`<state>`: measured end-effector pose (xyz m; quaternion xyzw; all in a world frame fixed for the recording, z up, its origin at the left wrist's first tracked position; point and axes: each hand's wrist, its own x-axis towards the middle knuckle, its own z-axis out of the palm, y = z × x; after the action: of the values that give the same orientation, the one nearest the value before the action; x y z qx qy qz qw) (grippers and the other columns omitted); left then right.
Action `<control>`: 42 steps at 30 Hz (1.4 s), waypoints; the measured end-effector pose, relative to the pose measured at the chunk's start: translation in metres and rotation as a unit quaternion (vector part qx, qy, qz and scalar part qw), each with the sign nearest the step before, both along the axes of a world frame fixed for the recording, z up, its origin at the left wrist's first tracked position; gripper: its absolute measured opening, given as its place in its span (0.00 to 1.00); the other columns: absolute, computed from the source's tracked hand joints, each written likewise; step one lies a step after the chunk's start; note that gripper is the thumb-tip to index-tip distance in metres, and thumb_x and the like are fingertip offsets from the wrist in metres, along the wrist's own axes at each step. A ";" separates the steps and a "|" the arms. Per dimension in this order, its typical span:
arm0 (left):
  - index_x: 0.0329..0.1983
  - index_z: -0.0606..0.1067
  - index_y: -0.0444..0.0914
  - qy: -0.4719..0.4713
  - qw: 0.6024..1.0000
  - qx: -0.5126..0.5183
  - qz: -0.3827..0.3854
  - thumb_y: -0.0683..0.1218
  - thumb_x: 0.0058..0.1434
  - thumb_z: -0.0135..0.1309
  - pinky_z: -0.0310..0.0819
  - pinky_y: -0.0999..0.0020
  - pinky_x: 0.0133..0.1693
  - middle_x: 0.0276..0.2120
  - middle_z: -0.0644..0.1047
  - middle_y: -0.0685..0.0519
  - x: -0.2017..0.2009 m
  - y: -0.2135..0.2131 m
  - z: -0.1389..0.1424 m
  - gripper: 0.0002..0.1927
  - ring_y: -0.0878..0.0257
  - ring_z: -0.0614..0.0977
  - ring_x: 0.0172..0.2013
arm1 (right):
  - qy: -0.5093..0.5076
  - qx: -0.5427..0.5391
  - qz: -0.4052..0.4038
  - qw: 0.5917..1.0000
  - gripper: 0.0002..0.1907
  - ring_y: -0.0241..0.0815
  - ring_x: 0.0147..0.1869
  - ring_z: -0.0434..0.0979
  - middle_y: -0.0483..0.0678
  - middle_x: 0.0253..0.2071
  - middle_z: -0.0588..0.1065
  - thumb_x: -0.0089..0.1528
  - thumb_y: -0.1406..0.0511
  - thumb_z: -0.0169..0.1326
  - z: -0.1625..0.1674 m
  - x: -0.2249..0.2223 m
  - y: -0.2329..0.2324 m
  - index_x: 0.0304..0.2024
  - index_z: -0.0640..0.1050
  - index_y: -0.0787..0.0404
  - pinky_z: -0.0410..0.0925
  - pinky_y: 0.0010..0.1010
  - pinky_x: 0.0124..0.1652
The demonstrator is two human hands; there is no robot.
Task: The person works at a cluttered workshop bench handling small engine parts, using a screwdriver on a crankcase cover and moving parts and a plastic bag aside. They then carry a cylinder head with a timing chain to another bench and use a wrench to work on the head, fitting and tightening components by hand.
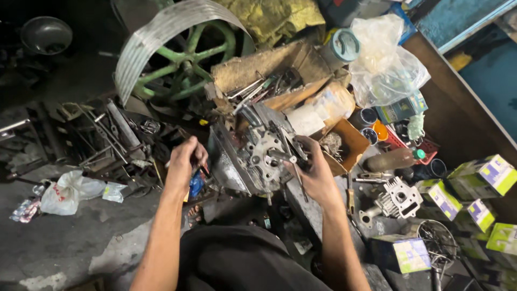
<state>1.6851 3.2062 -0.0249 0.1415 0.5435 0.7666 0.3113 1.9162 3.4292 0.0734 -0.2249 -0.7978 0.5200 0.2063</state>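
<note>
the grey engine block (258, 156) sits at the centre, hemmed in on nearly every side. left of it, a heap of metal rods and scrap (107, 140) blocks passage. behind it stand a green spoked wheel (183, 59) and an open box of tools (269, 81). right of it, small cartons (474, 183) and a finned cylinder (398, 199) crowd close. only the bare concrete floor (64, 242), well to its lower left, offers open room.
</note>
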 end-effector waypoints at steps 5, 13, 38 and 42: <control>0.17 0.65 0.37 0.228 0.973 -0.028 -0.010 0.48 0.69 0.47 0.60 0.66 0.29 0.18 0.69 0.54 0.086 -0.016 -0.005 0.23 0.65 0.69 0.23 | 0.003 0.098 0.005 0.995 0.35 0.43 0.61 0.72 0.54 0.59 0.73 0.59 0.66 0.68 -0.009 0.007 0.011 0.65 0.66 0.65 0.67 0.34 0.58; 0.16 0.78 0.39 0.616 0.735 -0.251 -0.131 0.51 0.60 0.57 0.71 0.55 0.47 0.19 0.78 0.51 0.220 -0.002 -0.093 0.18 0.54 0.80 0.34 | -0.055 0.167 -0.015 0.984 0.34 0.51 0.60 0.77 0.58 0.56 0.74 0.60 0.59 0.66 0.001 0.018 0.016 0.63 0.67 0.66 0.68 0.38 0.58; 0.53 0.73 0.41 -0.523 0.847 -0.029 -0.086 0.72 0.64 0.44 0.76 0.43 0.49 0.46 0.81 0.44 0.108 0.031 -0.234 0.33 0.50 0.82 0.43 | 0.021 0.064 -0.034 0.997 0.44 0.42 0.62 0.71 0.54 0.63 0.72 0.53 0.66 0.69 -0.022 0.034 0.008 0.69 0.64 0.65 0.66 0.30 0.55; 0.54 0.74 0.45 -0.508 0.861 -0.015 0.012 0.62 0.64 0.40 0.77 0.39 0.50 0.48 0.81 0.51 0.043 0.035 -0.240 0.25 0.50 0.84 0.47 | -0.173 0.086 -0.137 0.972 0.31 0.43 0.38 0.79 0.49 0.44 0.83 0.52 0.65 0.69 -0.001 0.036 0.000 0.58 0.77 0.60 0.71 0.31 0.39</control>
<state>1.7280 3.2416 -0.2645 -0.2790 0.3225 0.7276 0.5373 1.9517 3.4289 0.0723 -0.3994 -0.8250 0.3693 0.1530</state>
